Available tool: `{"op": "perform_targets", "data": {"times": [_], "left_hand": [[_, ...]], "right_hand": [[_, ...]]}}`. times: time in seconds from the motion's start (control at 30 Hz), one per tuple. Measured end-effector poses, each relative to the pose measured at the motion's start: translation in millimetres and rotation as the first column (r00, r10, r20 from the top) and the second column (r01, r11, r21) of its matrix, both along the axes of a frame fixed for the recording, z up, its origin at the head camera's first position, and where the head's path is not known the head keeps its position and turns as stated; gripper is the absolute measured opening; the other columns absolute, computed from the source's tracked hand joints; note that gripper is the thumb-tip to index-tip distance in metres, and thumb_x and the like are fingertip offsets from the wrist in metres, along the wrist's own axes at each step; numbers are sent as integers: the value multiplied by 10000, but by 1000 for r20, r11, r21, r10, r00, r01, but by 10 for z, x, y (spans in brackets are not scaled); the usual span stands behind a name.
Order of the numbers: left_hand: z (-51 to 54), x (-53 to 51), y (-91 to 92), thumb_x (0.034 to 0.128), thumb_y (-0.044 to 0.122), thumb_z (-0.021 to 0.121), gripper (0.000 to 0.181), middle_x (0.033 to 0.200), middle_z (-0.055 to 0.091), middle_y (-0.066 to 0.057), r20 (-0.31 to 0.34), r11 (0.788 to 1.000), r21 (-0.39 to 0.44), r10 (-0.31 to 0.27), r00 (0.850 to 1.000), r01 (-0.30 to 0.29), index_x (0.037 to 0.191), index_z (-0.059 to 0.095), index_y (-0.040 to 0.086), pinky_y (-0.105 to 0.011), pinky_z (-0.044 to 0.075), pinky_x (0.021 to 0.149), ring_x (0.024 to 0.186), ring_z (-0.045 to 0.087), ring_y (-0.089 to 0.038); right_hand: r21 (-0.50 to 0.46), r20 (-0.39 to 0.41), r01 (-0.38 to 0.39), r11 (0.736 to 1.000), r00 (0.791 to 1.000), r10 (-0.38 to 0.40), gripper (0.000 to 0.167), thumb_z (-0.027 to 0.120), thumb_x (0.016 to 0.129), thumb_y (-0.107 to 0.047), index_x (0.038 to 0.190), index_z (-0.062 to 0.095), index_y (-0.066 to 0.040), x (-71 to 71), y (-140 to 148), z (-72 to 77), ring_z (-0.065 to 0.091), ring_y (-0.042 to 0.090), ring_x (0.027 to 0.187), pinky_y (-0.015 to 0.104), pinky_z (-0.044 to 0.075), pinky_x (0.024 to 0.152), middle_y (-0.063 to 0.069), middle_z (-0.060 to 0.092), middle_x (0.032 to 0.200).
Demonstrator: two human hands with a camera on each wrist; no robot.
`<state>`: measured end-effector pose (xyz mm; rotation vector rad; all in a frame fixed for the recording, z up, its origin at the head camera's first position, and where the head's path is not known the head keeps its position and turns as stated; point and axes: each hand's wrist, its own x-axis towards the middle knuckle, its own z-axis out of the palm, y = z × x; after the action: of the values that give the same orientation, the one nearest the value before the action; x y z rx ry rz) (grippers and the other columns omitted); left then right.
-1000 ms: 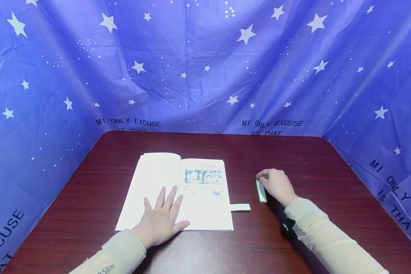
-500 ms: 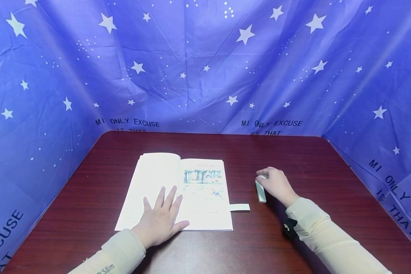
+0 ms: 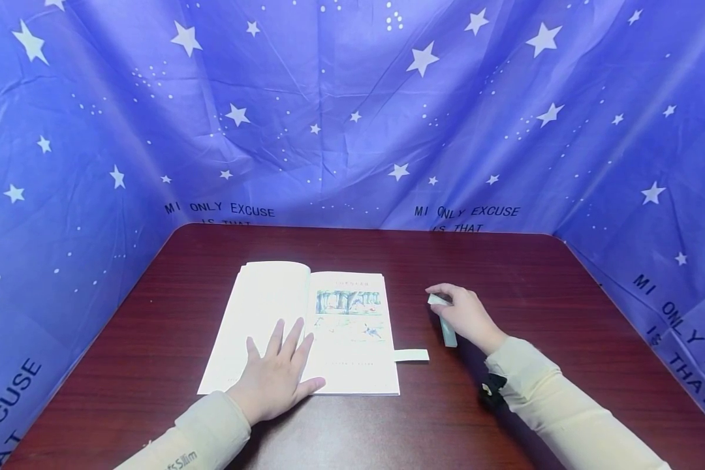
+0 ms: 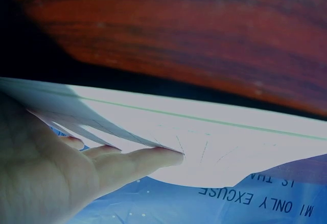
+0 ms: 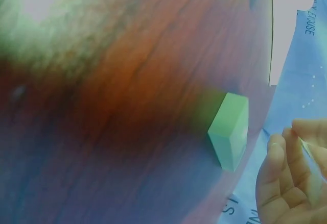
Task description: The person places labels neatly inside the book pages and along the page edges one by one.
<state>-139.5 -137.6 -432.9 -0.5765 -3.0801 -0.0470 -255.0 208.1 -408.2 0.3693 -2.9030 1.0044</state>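
Note:
An open picture book lies on the table. My left hand rests on its lower pages with fingers spread straight; in the left wrist view the thumb of that hand lies on the page. A pale sticky tab juts from the book's right edge. To the right stands a narrow pale green pad of sticky notes, seen as a small block in the right wrist view. My right hand is above the pad's far end, pinching a thin pale sticky note between thumb and fingers.
The dark red wooden table carries the book and the pad. A blue star-printed curtain with black lettering hangs behind the table and on both sides.
My right hand has shifted slightly left and away from me, and the thin sticky note now shows lifted at its fingertips, angled off the pad. My left hand has stayed on the book.

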Motion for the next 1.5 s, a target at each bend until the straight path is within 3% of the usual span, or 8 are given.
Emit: {"op": "perform_targets", "data": {"times": [0.4, 0.63, 1.03, 1.5], "left_hand": [[-7, 0, 1, 968, 645, 407, 756, 1623, 282, -130, -13, 1000, -7, 0, 1000, 0, 1491, 428, 100, -815, 305, 946, 1468, 277, -442], [-11, 4, -1, 966, 647, 407, 756, 1624, 281, -129, -16, 1000, -8, 0, 1000, 0, 1491, 428, 103, -815, 310, 941, 1468, 278, -440], [-10, -2, -1, 966, 650, 403, 762, 1628, 271, -128, -6, 1000, -15, 7, 1000, -7, 1498, 418, 105, -812, 309, 948, 1472, 268, -440], [-1, 1, 2, 967, 647, 406, 759, 1627, 273, -129, -10, 1000, -14, 1, 1000, -1, 1495, 421, 102, -811, 311, 946, 1469, 274, -443]], "right_hand": [[-54, 93, 12, 998, 996, -7, 151, 734, 876, -148, 977, 725, -36, 15, -109, 52, 595, 120, 693, 285, 477, 651, 76, 728, 845], [-105, 137, -5, 994, 990, 20, 145, 715, 909, -196, 944, 743, -59, 21, -146, 42, 640, 184, 708, 271, 508, 633, 99, 736, 839], [-111, 169, -32, 993, 984, 51, 111, 720, 897, -155, 956, 777, -81, 32, -222, 20, 619, 171, 687, 290, 503, 601, 82, 746, 926], [-121, 179, -22, 992, 983, 43, 138, 744, 872, -133, 970, 756, -36, 55, -333, -1, 626, 147, 629, 293, 511, 569, 70, 736, 824]]}}
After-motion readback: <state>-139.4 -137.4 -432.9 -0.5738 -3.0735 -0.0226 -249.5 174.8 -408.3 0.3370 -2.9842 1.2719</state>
